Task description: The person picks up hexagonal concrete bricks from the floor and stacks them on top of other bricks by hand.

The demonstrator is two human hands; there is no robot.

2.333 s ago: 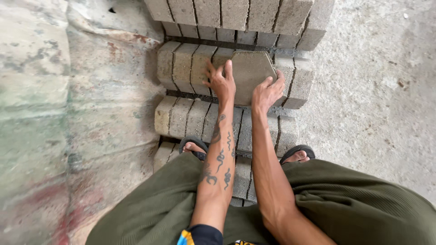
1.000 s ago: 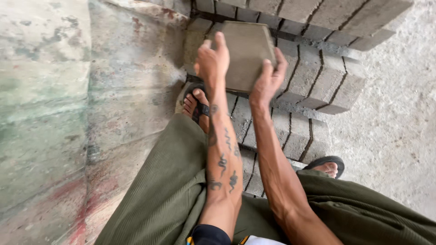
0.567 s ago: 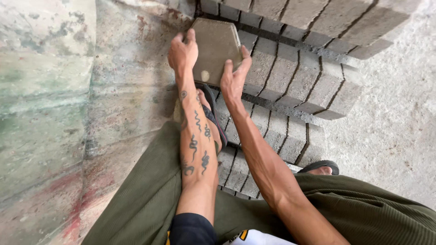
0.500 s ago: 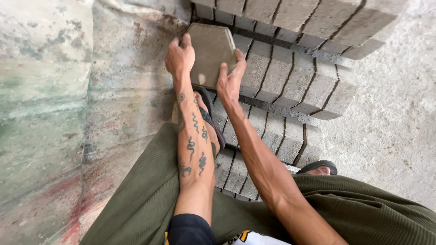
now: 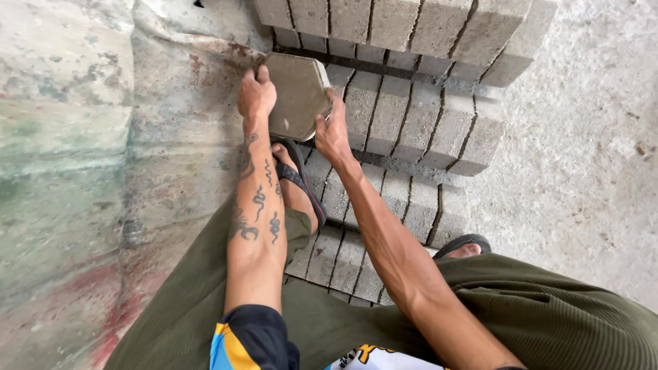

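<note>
Both hands hold one grey paver (image 5: 299, 92) between them. The left hand (image 5: 256, 98) grips its left edge, with the fingers curled over the upper corner. The right hand (image 5: 332, 131) grips the lower right edge, thumb on the top face. The paver is tilted, and its far end is at the level of the stepped rows of blocks (image 5: 411, 116) that lie just right of the right hand and beyond both hands. Directly below the hands is a foot in a dark sandal (image 5: 296, 179), which stands on a lower row. Left of the left hand there is a stained wall (image 5: 103, 151). Well to the right of the right hand is the bare floor (image 5: 589, 137).
</note>
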